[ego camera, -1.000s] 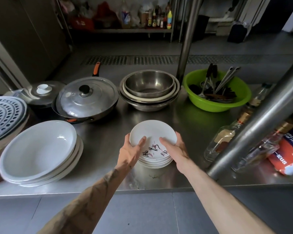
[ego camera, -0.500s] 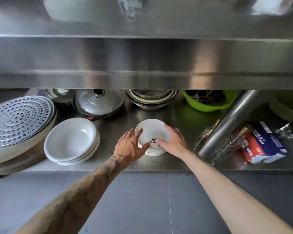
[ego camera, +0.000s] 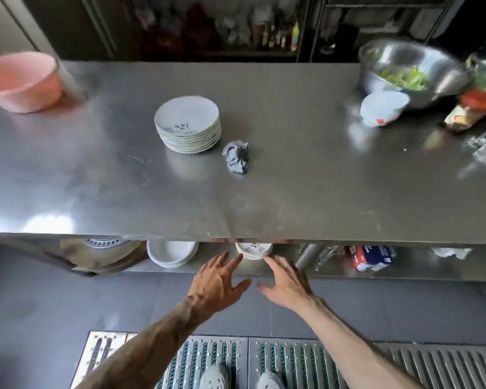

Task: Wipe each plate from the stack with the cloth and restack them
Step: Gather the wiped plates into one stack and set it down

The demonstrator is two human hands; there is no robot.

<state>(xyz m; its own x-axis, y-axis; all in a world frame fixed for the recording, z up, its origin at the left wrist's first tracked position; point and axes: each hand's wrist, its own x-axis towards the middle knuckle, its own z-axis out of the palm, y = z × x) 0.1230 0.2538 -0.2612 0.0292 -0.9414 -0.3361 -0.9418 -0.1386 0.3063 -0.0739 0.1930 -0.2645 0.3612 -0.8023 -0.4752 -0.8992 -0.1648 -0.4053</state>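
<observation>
1. At six o'clock, the left hand (ego camera: 219, 279) and right hand (ego camera: 286, 282) hover with fingers spread wide. Both are empty.
2. Just past their fingertips, at twelve o'clock from them, a short plate stack (ego camera: 253, 251) sits on the lower shelf (ego camera: 264, 269). It is half hidden under the front lip of the tabletop (ego camera: 292, 178), and neither hand touches it.
3. To handle it well, I judge: cup it low under the bottom rim at nine and three o'clock, lift level, and clear the overhanging lip before rising.
4. Farther off, on the tabletop, stands a taller plate stack (ego camera: 187, 124). The crumpled cloth (ego camera: 236, 157) lies just beside it at four o'clock, apart from it.
5. Wiping calls for one plate at a time, with the cloth bunched in one hand and the other gripping the rim.
6. Counts: two hands, two plate stacks, one cloth. The taller plate stack shows roughly eight rims; the short one's number cannot be told.
7. Farthest: one pink basin (ego camera: 20, 80) at ten o'clock, and one steel bowl (ego camera: 410, 66) of greens at two o'clock.
</observation>
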